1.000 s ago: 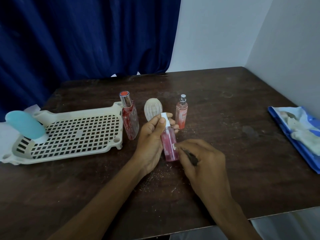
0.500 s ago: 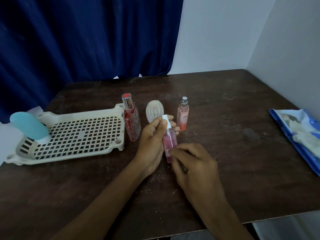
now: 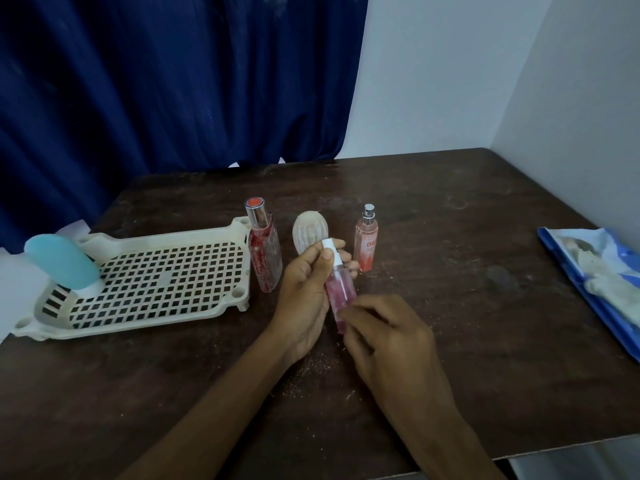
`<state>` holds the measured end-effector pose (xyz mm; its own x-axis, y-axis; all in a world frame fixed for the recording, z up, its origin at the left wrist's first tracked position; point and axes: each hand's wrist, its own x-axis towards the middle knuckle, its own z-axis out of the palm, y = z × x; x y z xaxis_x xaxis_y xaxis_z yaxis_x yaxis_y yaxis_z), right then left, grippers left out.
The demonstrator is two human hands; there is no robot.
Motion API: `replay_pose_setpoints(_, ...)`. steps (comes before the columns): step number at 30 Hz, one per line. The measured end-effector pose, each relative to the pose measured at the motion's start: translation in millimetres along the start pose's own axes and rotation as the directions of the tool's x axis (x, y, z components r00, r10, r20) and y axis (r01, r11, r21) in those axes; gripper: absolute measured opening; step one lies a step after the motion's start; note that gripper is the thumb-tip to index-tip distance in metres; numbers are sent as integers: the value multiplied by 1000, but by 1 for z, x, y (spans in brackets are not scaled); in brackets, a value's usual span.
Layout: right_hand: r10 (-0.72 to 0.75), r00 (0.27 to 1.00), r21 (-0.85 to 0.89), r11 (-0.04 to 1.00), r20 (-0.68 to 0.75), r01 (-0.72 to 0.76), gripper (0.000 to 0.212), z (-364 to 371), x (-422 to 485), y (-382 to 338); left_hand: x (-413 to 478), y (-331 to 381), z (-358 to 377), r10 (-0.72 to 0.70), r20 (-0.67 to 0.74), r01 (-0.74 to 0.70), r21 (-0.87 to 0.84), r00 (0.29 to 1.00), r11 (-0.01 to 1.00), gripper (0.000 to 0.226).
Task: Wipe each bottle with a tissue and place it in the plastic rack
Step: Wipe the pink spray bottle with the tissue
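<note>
Pinches pink bottle (image 3: 341, 292) by the neck with left fingers (image 3: 312, 254), baring its body for wiping by curled right fingers (image 3: 358, 310), hold unclear.

Bare left hand (image 3: 304, 296), bare right hand (image 3: 391, 337), 2 bare forearms (image 3: 207, 410).

Dark wooden table (image 3: 450, 237) lies under both hands. Pale specks (image 3: 322, 372) are scattered on it just nearer than the left hand (image 3: 304, 296). Blue curtain (image 3: 173, 81) hangs well beyond the hands, mostly to their left. White walls (image 3: 450, 64) stand beyond and to the right of the right hand (image 3: 391, 341). Blue packet (image 3: 588, 289) lies flat, far right. White paper (image 3: 14, 282) sits far left.
</note>
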<state>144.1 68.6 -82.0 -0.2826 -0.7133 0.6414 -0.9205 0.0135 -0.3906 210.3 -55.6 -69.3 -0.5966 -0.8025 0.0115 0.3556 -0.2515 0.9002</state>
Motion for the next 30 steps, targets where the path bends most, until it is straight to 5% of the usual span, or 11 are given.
replay_pose_setpoints(22,92,994,92,992,-50,-88,18,-10,6,18,-2,-4,-1,45,111,-54,82,993,995,25)
replay_pose_setpoints(30,-13,1000,40,999,-3,13,18,1,0,0,1,-6,-2,48,78,-54,74,996,996,25)
